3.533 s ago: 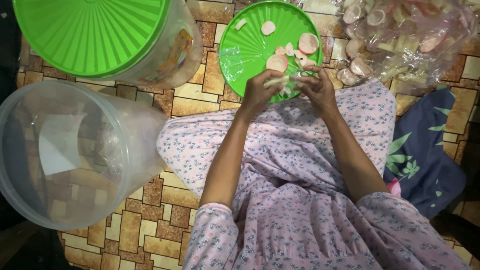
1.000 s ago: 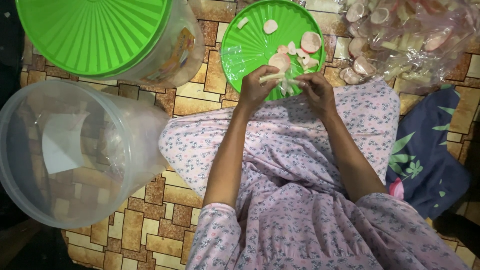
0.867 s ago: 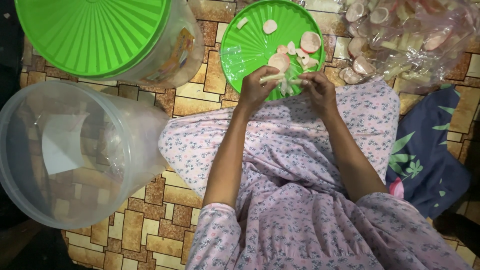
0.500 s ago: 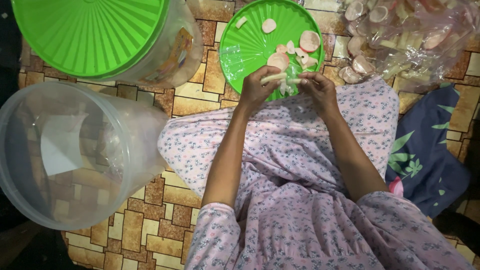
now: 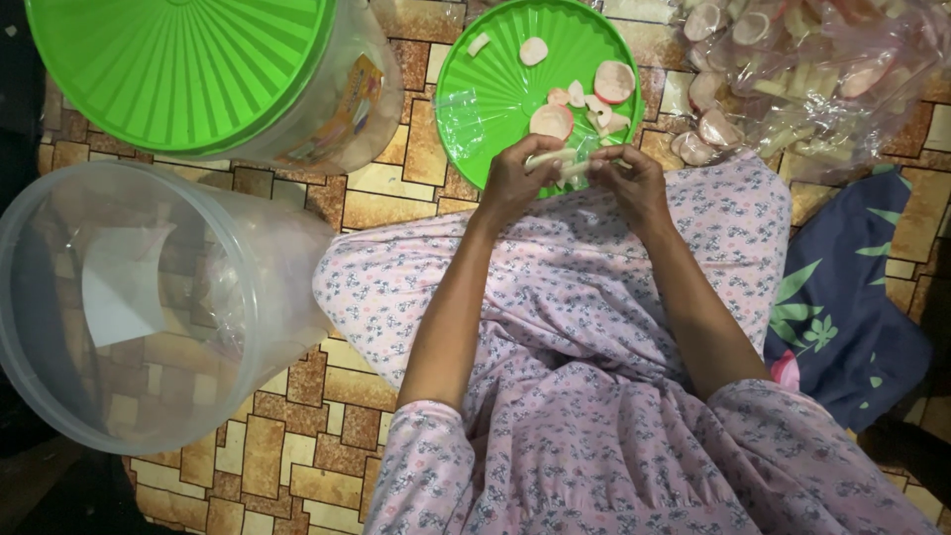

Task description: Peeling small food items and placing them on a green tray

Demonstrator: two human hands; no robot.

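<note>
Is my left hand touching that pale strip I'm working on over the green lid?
Touching. The head view shows the left hand with its fingers closed on one end of the pale strip; the right hand pinches the other end.

A clear plastic bag (image 5: 822, 79) of pale pieces lies top right; a colourful label (image 5: 342, 124) wraps the green-lidded tub (image 5: 248, 89).

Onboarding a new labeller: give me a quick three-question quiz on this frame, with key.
1. True or false: both hands grip the same pale strip.
2. Which container has its lid on? A) the tub at the top left B) the clear bucket lying on its side
3. What lies on the green lid in front of the hands?

Key:
1. True: left hand and right hand each hold an end.
2. A
3. Pale round slices and small bits.
</note>
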